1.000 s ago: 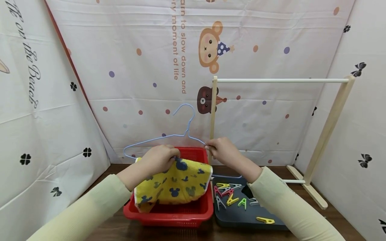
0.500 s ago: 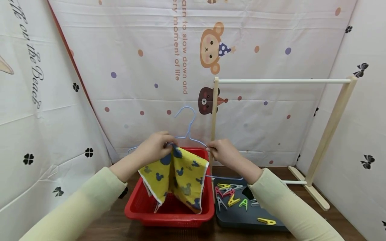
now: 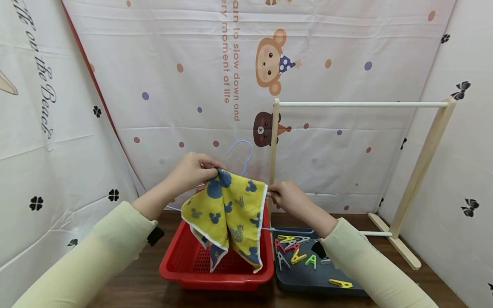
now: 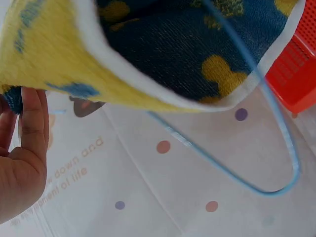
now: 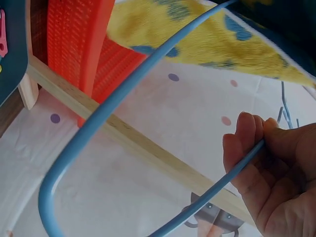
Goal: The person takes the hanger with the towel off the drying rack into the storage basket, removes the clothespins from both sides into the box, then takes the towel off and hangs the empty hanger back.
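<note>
My left hand [image 3: 195,171] pinches the top edge of a small yellow towel [image 3: 240,201] with blue mouse-head prints and a white border. The towel hangs in front of a light blue wire hanger [image 3: 246,158], over the red basket. In the left wrist view the towel's dark blue reverse [image 4: 163,49] shows, and the hanger's wire [image 4: 222,168] runs behind and across the cloth. My right hand [image 3: 286,194] grips the hanger's right shoulder; its fingers curl round the wire in the right wrist view. Most of the hanger's middle is hidden by the towel.
The red basket [image 3: 215,280] stands on the dark wooden table. Beside it lies a dark tray [image 3: 304,282] with several coloured clothespins [image 3: 297,256]. Behind and to the right stands a wooden rack with a white rod [image 3: 362,104]. Printed white cloth surrounds the table.
My left hand has lifted the towel up and forward from the basket, so it now covers the hanger's middle. The hanger's hook has tipped lower and slightly right; my right hand has barely moved.
</note>
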A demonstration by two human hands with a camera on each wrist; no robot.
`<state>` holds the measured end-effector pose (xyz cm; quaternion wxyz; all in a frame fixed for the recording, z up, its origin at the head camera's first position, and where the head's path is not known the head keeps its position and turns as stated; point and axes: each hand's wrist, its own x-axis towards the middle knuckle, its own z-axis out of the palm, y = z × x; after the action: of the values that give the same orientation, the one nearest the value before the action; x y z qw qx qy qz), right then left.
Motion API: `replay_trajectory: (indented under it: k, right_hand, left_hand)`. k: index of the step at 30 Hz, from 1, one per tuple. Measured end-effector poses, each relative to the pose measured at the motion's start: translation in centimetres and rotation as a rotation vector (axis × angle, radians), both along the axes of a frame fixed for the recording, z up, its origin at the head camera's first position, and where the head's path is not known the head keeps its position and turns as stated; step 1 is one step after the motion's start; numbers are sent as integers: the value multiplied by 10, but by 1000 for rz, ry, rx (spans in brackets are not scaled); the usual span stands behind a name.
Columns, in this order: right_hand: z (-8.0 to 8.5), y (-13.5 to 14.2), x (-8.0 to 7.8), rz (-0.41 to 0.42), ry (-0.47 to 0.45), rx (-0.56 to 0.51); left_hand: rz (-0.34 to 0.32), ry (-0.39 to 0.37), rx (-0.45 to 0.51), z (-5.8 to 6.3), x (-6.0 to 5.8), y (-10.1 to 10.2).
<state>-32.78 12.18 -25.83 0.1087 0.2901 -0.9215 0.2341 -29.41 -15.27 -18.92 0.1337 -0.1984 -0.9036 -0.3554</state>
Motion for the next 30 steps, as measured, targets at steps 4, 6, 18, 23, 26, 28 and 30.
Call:
replay_trajectory:
  k: [4, 6, 18, 23, 26, 28, 30]
  right_hand:
    - [-5, 2, -1, -2, -30, -4]
    - [-8, 4, -2, 6, -28, 3]
    - [-36, 37, -9, 5, 13, 22]
    - [-38, 50, -6, -23, 15, 44]
    - [-36, 57, -2, -35, 11, 48]
    - [-33, 61, 2, -43, -4, 38]
    - [-31, 66, 5, -55, -24, 30]
  left_hand:
    - [10, -34, 122, 9, 3, -1]
    - [13, -28, 175, 13, 3, -2]
    - [-15, -40, 386, 27, 11, -19]
    - [-21, -49, 427, 33, 12, -26]
    - [-19, -49, 431, 37, 14, -30]
    - [-20, -49, 431, 37, 15, -33]
    - [-21, -47, 432, 37, 16, -35]
